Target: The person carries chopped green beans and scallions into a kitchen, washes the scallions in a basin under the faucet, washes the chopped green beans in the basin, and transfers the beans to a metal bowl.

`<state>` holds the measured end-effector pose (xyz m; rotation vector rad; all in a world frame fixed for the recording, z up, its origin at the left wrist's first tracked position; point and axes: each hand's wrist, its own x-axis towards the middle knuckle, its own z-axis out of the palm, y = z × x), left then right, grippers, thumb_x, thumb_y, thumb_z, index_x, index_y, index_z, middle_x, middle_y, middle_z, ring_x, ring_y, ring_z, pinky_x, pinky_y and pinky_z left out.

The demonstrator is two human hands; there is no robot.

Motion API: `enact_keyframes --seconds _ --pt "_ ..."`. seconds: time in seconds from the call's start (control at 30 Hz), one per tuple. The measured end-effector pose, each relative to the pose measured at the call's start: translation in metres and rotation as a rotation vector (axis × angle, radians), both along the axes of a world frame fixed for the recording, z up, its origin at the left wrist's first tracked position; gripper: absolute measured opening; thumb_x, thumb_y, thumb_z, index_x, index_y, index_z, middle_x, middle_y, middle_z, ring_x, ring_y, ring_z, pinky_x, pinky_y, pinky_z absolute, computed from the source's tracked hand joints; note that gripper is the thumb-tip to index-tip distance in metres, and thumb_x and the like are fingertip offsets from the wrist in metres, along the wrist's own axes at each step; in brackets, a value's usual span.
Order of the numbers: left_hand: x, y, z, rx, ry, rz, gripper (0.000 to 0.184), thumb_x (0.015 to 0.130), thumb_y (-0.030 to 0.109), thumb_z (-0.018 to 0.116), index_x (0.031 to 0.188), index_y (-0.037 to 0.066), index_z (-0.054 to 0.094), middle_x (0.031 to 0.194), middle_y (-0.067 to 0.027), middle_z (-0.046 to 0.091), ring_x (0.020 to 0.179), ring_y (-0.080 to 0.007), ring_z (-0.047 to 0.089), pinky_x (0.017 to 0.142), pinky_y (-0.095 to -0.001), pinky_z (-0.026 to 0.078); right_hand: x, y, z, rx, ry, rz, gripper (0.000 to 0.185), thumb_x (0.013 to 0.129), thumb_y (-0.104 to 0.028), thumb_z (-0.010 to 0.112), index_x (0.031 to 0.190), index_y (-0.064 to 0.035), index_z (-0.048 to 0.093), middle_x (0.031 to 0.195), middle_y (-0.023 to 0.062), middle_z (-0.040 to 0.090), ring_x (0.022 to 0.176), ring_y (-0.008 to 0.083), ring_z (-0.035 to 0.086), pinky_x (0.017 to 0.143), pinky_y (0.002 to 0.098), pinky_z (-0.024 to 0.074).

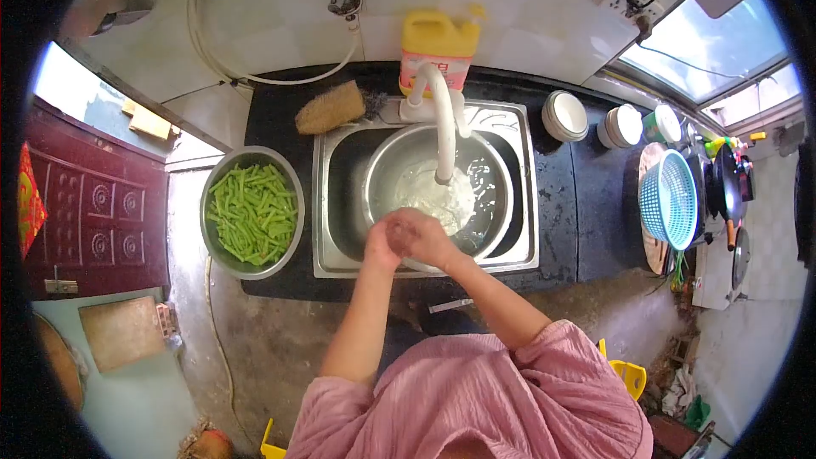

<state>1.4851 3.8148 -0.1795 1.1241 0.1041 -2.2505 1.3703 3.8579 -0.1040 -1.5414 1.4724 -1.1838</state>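
Observation:
Both hands meet above the near rim of a metal basin [371, 195] that sits in the steel sink [534, 204]. My left hand [387, 240] is pressed against my right hand [422, 236], fingers curled together; whether anything lies between them is hidden. Water runs from the white faucet [446, 136] into the basin, where the water looks stirred and bubbly. On the counter left of the sink stands a metal bowl [297, 246] full of cut green beans [253, 212].
Behind the sink are a yellow jug [435, 38] and a loofah sponge [330, 109]. Stacked white bowls [565, 116], a blue colander [670, 200] and a black wok [727, 183] stand to the right. A hose [197, 34] hangs on the wall.

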Motion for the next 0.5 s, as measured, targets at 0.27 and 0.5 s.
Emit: enact_keyframes --seconds 0.27,0.5 --pt "0.089 -0.039 0.106 -0.725 -0.433 0.365 0.021 0.087 0.021 0.05 0.096 0.002 0.055 0.084 -0.0091 0.06 0.065 -0.0159 0.057 0.058 -0.0258 0.045 -0.103 0.002 -0.095 0.452 -0.037 -0.455 0.02 0.081 -0.01 0.055 0.096 0.0012 0.061 0.084 0.0136 0.064 0.069 0.0209 0.065 0.056 0.0311 0.0503" --pt "0.192 -0.07 0.08 -1.129 -1.627 -0.071 0.022 0.088 0.011 0.043 0.095 -0.001 0.06 0.115 -0.0184 0.056 0.115 -0.0348 0.045 0.098 -0.0406 0.031 -0.104 -0.021 -0.15 0.456 0.377 -0.459 0.033 0.074 -0.019 0.06 0.1 0.0016 0.058 0.09 0.0217 0.062 0.086 0.0369 0.06 0.077 0.0413 0.0464"
